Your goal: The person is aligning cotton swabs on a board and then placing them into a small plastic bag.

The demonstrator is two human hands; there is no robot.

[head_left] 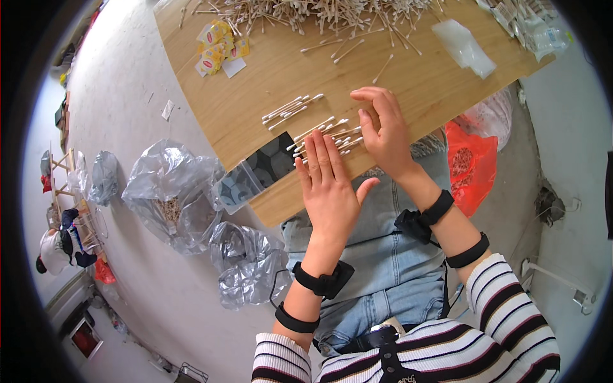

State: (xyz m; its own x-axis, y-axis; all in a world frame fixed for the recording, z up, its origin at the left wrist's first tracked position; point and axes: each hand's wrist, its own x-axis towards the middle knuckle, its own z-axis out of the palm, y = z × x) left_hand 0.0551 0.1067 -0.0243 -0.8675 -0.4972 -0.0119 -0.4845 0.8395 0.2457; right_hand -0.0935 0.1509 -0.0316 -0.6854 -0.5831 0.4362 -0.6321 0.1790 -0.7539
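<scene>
White-tipped cotton swabs [332, 135] lie bunched on our wooden tabletop [268, 70], hemmed between our left hand [329, 185], flat with fingers spread, and right hand [383, 131], cupped at their three o'clock side; neither grips anything. Toward twelve, a loose swab heap [313, 13]; at nine, crumpled plastic bags [172, 191] on grey floor
</scene>
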